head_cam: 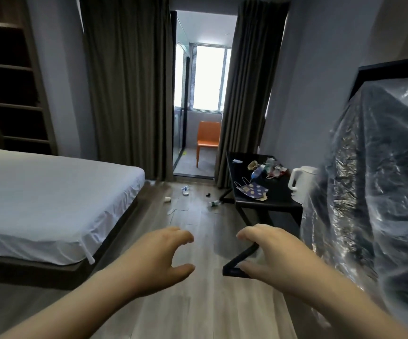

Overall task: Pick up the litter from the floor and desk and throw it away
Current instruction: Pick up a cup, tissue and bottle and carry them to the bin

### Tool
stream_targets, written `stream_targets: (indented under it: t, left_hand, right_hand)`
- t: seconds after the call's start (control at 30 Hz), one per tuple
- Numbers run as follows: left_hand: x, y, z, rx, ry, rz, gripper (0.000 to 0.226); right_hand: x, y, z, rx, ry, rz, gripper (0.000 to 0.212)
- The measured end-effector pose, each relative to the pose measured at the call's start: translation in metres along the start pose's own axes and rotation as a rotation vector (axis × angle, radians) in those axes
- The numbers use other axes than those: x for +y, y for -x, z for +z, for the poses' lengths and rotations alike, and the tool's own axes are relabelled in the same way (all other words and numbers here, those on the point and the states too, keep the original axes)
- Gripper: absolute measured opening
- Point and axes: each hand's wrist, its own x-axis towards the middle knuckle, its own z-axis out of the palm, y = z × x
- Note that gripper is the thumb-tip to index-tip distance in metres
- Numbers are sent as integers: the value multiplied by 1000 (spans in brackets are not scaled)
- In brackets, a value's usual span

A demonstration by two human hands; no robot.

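My left hand (160, 260) and my right hand (269, 255) are held out low in front of me, fingers loosely curled and holding nothing. Litter lies on the wooden floor ahead: a small paper cup (167, 199), a white and blue scrap (185, 190), a crushed plastic bottle (213, 204) and a small black piece (208, 195). The black desk (275, 200) at the right carries a patterned face mask (253, 190), a heap of wrappers and bottles (270, 168) and a small white packet (237, 161).
A white-sheeted bed (51, 196) fills the left. A white kettle (301, 184) stands on the desk's near end. A large object wrapped in clear plastic (379, 192) crowds the right. Grey curtains frame a doorway with an orange chair (208, 140) beyond.
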Motion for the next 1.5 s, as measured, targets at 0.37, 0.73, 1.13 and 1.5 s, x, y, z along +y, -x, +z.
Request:
stream_targets:
  t: [0.37, 0.73, 1.13, 1.5]
  left_hand:
    - [-160, -144, 8, -20, 27, -38, 47]
    - [-265, -305, 54, -69, 21, -66, 48]
    - [-365, -491, 85, -119, 43, -146, 48]
    - [-526, -645, 109, -94, 85, -127, 48]
  right_hand:
    - [22, -203, 45, -71, -35, 56, 48]
    - [105, -378, 98, -88, -55, 73, 50]
    - [207, -583, 135, -119, -75, 63, 51]
    - [239, -783, 184, -166, -72, 118, 52]
